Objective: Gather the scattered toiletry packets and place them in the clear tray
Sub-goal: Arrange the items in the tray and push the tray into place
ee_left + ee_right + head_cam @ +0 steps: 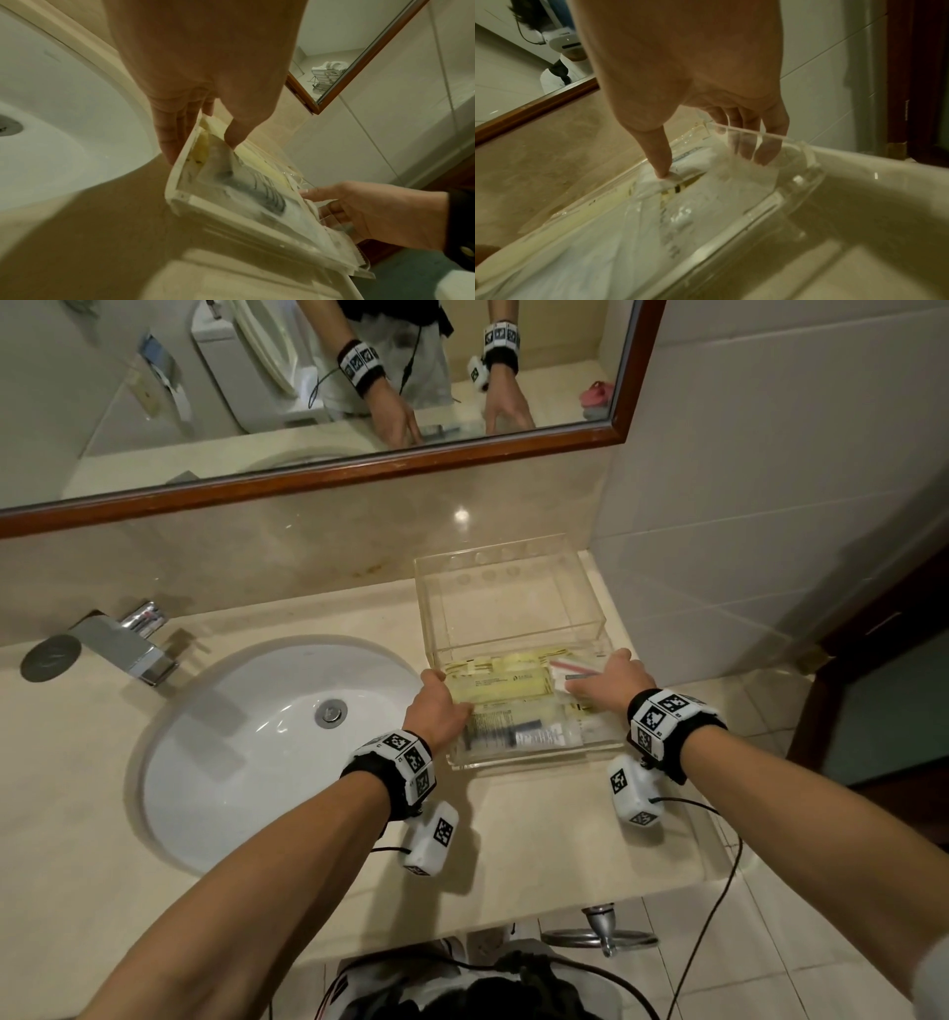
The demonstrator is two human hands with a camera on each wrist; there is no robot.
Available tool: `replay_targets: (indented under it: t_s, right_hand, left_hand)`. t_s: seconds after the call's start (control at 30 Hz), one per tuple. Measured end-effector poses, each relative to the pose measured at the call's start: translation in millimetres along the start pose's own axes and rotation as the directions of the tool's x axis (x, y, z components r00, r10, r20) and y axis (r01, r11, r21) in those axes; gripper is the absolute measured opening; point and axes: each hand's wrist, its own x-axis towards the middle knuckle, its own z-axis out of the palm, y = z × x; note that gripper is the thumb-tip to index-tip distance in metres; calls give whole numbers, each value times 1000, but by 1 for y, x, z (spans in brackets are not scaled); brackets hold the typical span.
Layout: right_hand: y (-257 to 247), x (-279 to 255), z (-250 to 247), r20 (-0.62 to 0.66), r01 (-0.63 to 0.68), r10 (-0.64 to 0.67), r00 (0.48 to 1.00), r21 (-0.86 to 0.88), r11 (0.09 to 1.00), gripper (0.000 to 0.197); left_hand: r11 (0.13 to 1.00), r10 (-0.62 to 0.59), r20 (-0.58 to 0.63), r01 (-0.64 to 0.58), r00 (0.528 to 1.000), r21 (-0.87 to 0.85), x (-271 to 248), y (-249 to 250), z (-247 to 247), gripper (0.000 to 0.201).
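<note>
The left hand point(437, 711) clasps the left wall of the clear, shallow rectangular plastic tray point(534, 759), fingers outside and thumb inside on the packets. The right hand point(608, 679) grips the right wall likewise, its thumb pressing a packet. The flat yellow and white toiletry packets point(506, 698) lie stacked inside the tray, which sits on the beige stone counter point(539, 834) just right of the white oval sink point(246, 742).

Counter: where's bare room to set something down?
Bare counter between the clear tray and the front edge, and behind the sink beside the faucet. Crowded: the tray's front, with packets and both hands.
</note>
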Motion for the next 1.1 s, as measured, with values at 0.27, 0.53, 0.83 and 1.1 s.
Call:
replay_targets:
  t_s: [0.27, 0.53, 0.83, 1.1]
  right_hand:
    - [-9, 4, 1, -4, 6, -6, 1000, 10, 1000, 88]
    - [-19, 9, 3, -40, 18, -17, 999, 29, 999, 82]
    - [-27, 23, 4, -83, 28, -19, 996, 114, 993, 91]
    - [-26, 33, 9, -103, 64, -50, 993, 144, 987, 73]
  left_hand:
    - [971, 104, -1, -101, 995, 218, 7, -2, -1, 32]
    - [964, 120, 3, -117, 993, 237, 20, -1, -7, 32]
    - [979, 116, -4, -114, 993, 171, 31, 4, -6, 46]
    - [990, 127, -21, -128, 992, -65, 24, 1, -5, 55]
